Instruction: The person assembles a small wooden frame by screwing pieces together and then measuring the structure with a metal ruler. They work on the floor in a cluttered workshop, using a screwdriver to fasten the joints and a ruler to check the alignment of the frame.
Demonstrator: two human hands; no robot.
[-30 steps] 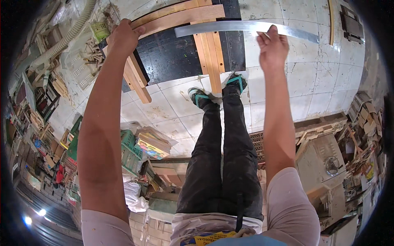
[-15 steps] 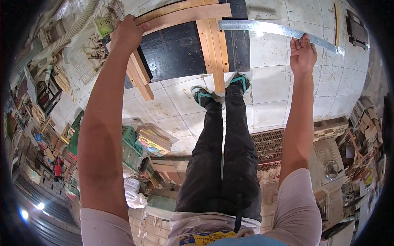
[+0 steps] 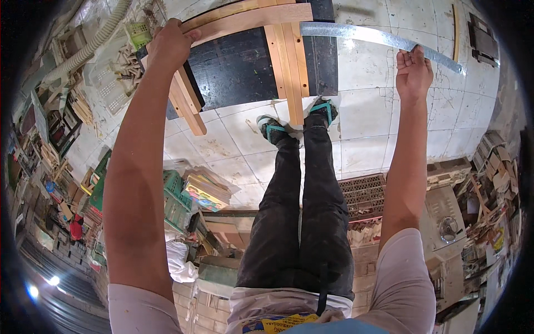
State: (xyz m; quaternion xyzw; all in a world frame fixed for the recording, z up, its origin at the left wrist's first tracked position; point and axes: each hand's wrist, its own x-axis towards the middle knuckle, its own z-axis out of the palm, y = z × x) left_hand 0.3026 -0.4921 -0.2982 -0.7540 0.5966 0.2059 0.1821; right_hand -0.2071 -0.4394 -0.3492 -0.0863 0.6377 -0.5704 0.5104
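My left hand [image 3: 169,47] is closed around the left end of a flat wooden slat [image 3: 250,23], which lies across a frame of wooden pieces at the top of the view. My right hand [image 3: 415,75], fingers curled, grips a long shiny metal strip [image 3: 361,33] near its outer end. The strip's inner end lies beside the upright wooden rails [image 3: 288,61], just below the slat's right end. Under the wood is a black board [image 3: 231,75]. Another wooden rail [image 3: 185,103] slants down beneath my left hand.
My sandalled feet [image 3: 275,132] stand on white floor tiles just below the black board. At left lie a ribbed hose [image 3: 105,36], a green basket [image 3: 139,34] and loose wooden pegs [image 3: 129,65]. Brown crates [image 3: 364,195] and stacked books [image 3: 207,190] are behind me.
My right hand has moved slightly to the right with the metal strip. My left hand keeps its hold on the slat, and the whole view has shifted a little.
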